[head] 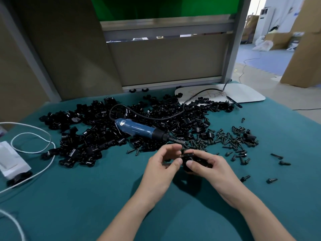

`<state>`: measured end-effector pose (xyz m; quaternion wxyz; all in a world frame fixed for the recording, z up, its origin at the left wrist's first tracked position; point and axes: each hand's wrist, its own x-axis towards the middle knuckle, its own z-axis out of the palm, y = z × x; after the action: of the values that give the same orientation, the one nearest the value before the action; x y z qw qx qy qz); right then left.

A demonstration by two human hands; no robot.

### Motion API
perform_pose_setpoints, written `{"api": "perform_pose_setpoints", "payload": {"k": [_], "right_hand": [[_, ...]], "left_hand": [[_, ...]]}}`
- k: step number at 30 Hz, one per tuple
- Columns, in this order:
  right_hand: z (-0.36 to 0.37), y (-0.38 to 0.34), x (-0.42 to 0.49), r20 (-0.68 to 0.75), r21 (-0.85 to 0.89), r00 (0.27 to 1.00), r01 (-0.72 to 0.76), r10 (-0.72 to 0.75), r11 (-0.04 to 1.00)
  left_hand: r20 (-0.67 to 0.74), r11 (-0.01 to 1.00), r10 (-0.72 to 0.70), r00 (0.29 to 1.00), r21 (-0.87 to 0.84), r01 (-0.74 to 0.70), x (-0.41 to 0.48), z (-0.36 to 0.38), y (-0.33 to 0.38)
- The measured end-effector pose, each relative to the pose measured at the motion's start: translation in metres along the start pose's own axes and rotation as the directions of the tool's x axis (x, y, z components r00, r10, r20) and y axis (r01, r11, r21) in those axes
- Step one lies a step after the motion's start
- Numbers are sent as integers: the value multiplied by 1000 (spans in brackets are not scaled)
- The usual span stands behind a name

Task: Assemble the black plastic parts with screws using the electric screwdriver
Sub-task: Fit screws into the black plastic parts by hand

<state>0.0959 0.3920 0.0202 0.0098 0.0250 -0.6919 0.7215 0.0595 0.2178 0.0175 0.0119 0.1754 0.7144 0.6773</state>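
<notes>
My right hand point(206, 166) grips a black plastic part point(188, 158) just above the green cloth. My left hand point(163, 162) is at the part's left side, and its thumb and fingers pinch a small screw point(180, 156) at the part's hole. The blue electric screwdriver point(139, 128) lies untouched on the heap of black plastic parts point(97, 136), with its bit pointing right toward my hands. Loose black screws point(231, 138) are scattered to the right of the heap.
A black cable point(156, 117) runs from the screwdriver over the heap to a white board point(243, 94) at the back. A white box point(12, 160) and white cord point(34, 150) lie at the left. Stray screws point(271, 180) lie right of my hands.
</notes>
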Motion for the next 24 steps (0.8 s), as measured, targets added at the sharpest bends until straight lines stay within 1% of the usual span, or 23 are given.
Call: {"api": "perform_pose_setpoints", "payload": {"k": [2, 4, 6, 9, 14, 19, 21, 24], "right_hand": [[0, 0, 0, -7, -9, 1000, 1, -1, 1000], [-1, -1, 0, -9, -27, 1000, 5, -5, 1000], [-1, 0, 1, 3, -45, 1000, 10, -10, 999], [-1, 1, 0, 18, -47, 1000, 19, -18, 999], [-3, 1, 0, 31, -36, 999, 21, -20, 999], [-4, 3, 0, 34, -102, 999, 34, -31, 994], [-4, 4, 0, 42, -124, 998, 45, -40, 991], [-4, 4, 0, 40, -109, 998, 46, -41, 993]], "left_hand": [[-14, 1000, -5, 1000, -7, 5, 0, -1, -3], [-42, 999, -45, 998, 13, 46, -1, -3, -2], [-14, 996, -71, 997, 50, 72, -2, -5, -4], [13, 993, -57, 998, 103, 56, -3, -5, -4], [53, 996, -26, 998, 88, 21, -2, -9, -6], [28, 994, -99, 995, 48, 98, -2, -8, -1], [54, 993, -95, 994, 80, 91, -2, -8, -3], [55, 995, -71, 996, 75, 67, -1, -7, -4]]}}
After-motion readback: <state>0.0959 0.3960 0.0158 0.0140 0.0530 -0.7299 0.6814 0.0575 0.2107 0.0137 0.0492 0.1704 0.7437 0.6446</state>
